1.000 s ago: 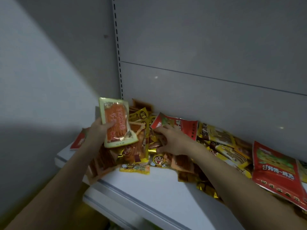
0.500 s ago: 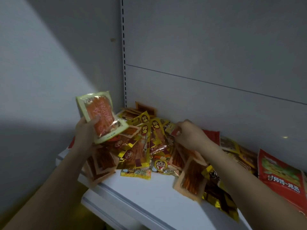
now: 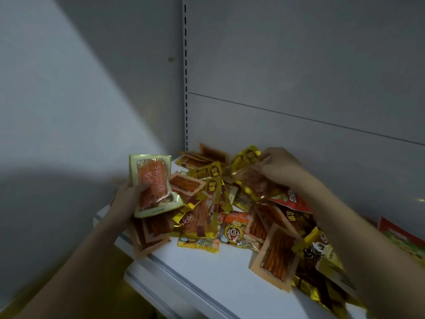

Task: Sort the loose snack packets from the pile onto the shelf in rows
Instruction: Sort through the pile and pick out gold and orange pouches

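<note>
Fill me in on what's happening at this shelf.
A person is sorting snack packets on a white shelf. The left hand holds up a pale green-edged packet of orange strips. The right hand reaches into the pile and grips a gold-trimmed packet. The packets lie jumbled, with no rows visible.

Both hands in the snack pile on the shelf corner.

My left hand [image 3: 132, 199] grips a pale green-edged packet [image 3: 153, 184] of orange strips, upright, lifted just off the left end of the white shelf [image 3: 220, 279]. My right hand [image 3: 279, 168] reaches to the back of the pile [image 3: 230, 210] and pinches a clear, gold-trimmed packet [image 3: 251, 180] (blurred, so its print is unreadable). Yellow cartoon-face packets [image 3: 232, 233] lie at the front edge of the heap, a peach-bordered one [image 3: 277, 256] tilts beside my right forearm, and a red packet [image 3: 292, 200] peeks out under my wrist.
</note>
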A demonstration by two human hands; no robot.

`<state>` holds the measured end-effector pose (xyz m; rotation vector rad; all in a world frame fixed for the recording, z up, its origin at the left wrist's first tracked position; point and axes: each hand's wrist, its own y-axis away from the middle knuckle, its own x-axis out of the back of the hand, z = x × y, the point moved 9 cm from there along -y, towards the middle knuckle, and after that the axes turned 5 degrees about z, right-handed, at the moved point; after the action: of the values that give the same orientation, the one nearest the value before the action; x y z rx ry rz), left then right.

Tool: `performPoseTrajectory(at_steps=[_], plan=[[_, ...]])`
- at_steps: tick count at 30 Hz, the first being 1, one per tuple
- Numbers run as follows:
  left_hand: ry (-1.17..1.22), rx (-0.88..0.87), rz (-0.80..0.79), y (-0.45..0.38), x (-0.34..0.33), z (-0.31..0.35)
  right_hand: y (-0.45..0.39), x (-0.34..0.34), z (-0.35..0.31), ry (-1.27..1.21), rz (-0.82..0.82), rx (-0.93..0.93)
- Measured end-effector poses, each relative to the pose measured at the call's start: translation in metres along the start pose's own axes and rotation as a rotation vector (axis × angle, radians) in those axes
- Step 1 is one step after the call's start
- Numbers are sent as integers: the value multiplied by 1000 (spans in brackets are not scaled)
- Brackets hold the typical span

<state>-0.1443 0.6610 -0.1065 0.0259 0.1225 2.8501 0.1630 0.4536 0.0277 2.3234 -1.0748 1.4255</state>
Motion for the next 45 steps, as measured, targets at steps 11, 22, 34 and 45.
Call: performPoseTrajectory(at_steps=[11, 22, 34, 45], plan=[[15, -82, 71, 17, -9, 7, 8, -61, -15, 98, -210, 41], [-94, -79, 38, 19, -11, 3, 11, -62, -10, -417, -71, -104], [-9, -232, 52, 39, -24, 57, 20, 120, 40, -824, 466, -98], [268, -24, -270, 113, -152, 70, 61, 15, 10, -1353, 100, -253]])
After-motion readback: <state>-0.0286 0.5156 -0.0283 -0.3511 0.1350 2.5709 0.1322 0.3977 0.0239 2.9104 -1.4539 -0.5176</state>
